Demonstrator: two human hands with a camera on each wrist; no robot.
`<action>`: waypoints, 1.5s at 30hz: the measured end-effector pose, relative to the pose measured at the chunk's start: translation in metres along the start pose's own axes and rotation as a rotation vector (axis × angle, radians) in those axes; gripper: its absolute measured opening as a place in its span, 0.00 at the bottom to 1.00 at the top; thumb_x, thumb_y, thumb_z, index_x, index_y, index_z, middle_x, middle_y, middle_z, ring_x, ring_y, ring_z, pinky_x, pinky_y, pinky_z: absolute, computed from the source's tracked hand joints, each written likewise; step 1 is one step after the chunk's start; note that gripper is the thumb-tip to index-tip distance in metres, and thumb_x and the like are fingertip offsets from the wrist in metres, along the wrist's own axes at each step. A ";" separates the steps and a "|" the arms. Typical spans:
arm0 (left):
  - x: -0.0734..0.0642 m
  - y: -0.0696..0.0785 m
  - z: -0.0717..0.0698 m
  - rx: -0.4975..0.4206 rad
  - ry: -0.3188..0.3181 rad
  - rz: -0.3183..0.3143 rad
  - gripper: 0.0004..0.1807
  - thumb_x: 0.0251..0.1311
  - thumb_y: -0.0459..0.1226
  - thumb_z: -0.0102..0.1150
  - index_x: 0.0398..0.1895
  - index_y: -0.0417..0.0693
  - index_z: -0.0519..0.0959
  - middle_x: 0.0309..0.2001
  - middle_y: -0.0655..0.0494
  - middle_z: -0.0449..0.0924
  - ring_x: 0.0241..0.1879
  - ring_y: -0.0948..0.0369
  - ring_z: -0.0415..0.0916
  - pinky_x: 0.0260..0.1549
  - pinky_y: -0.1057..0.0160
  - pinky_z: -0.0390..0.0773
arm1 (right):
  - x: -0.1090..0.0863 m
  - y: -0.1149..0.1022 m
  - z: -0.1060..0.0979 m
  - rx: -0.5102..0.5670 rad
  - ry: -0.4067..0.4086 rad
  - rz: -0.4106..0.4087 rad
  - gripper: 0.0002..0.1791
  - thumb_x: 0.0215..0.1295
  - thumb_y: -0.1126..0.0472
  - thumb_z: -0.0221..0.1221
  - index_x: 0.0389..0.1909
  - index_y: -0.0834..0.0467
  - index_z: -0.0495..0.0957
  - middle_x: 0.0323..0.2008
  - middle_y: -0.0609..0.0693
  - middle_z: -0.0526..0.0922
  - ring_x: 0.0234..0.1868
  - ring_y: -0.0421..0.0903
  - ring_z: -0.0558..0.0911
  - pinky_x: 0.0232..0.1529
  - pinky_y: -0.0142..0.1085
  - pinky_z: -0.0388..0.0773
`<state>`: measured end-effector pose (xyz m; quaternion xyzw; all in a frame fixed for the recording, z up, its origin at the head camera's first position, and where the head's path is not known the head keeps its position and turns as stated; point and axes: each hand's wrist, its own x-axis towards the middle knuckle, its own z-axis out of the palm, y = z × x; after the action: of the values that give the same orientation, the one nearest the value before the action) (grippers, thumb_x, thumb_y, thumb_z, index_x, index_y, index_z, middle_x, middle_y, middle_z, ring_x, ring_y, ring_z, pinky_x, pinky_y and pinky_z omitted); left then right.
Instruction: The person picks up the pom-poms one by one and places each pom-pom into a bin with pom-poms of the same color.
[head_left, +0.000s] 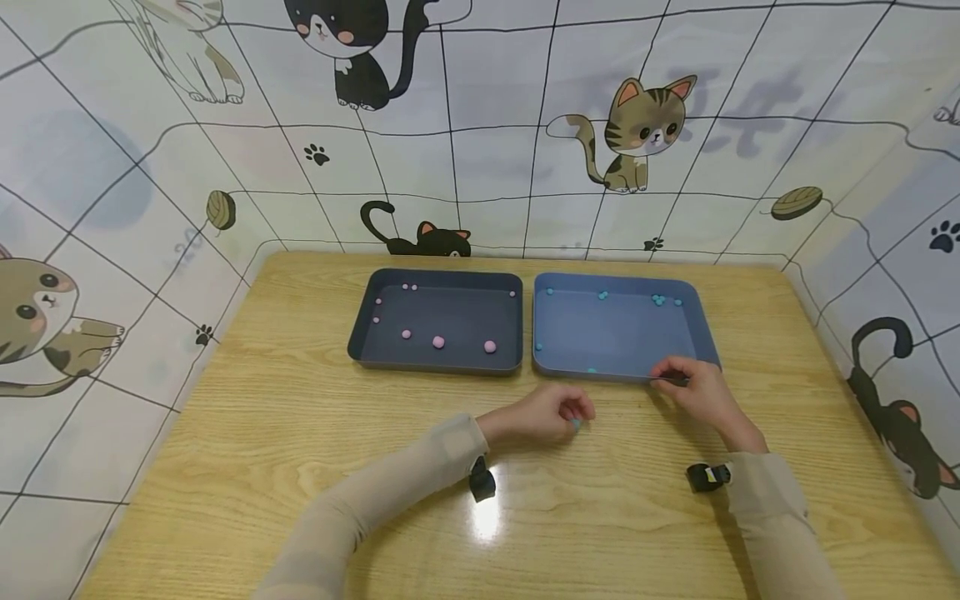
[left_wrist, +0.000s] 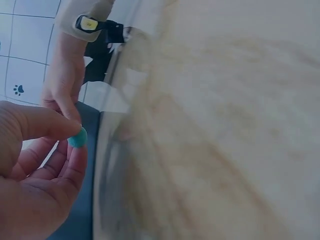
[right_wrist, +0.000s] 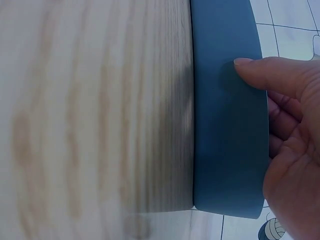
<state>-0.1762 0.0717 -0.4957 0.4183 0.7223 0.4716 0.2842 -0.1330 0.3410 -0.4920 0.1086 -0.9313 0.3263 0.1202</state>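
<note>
Between thumb and fingertips, my left hand [head_left: 542, 414] pinches a small teal ball [left_wrist: 77, 138], just in front of the blue tray. My right hand [head_left: 701, 390] grips the near wall of the blue tray [head_left: 611, 329] toward its right corner. In the right wrist view the thumb [right_wrist: 250, 70] lies against the outer wall, and the other fingers go over the rim to the inside. Several small teal balls [head_left: 658, 300] lie in the blue tray, mostly along its far side.
Left of the blue tray stands a dark grey tray [head_left: 457, 312] holding several pink balls [head_left: 438, 342] of different sizes. Both trays sit toward the back of the wooden table [head_left: 300, 433]. A cat-patterned sheet [head_left: 495, 158] hangs behind and along the sides.
</note>
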 end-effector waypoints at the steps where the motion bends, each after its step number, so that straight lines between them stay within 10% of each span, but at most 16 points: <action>1: 0.001 0.001 -0.001 -0.008 0.005 0.006 0.13 0.50 0.18 0.53 0.38 0.35 0.78 0.38 0.45 0.80 0.33 0.68 0.74 0.37 0.74 0.75 | 0.000 0.000 0.000 -0.001 0.000 0.001 0.09 0.47 0.76 0.66 0.26 0.59 0.80 0.26 0.51 0.82 0.27 0.31 0.76 0.26 0.24 0.72; 13: 0.015 0.011 -0.019 -0.087 0.074 0.045 0.13 0.53 0.17 0.52 0.42 0.27 0.76 0.43 0.35 0.78 0.40 0.50 0.77 0.39 0.73 0.76 | 0.000 0.001 0.000 0.011 0.013 -0.020 0.10 0.46 0.76 0.66 0.26 0.59 0.80 0.26 0.51 0.82 0.27 0.32 0.76 0.26 0.24 0.71; 45: 0.053 0.016 -0.060 -0.287 0.338 -0.062 0.11 0.57 0.22 0.54 0.43 0.33 0.77 0.43 0.41 0.78 0.38 0.62 0.74 0.38 0.69 0.77 | 0.000 -0.001 -0.001 0.005 -0.003 0.009 0.08 0.48 0.75 0.66 0.26 0.59 0.80 0.26 0.51 0.82 0.28 0.32 0.76 0.28 0.24 0.72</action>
<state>-0.2450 0.0941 -0.4584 0.2661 0.6977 0.6240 0.2301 -0.1327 0.3405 -0.4908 0.1052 -0.9311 0.3291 0.1173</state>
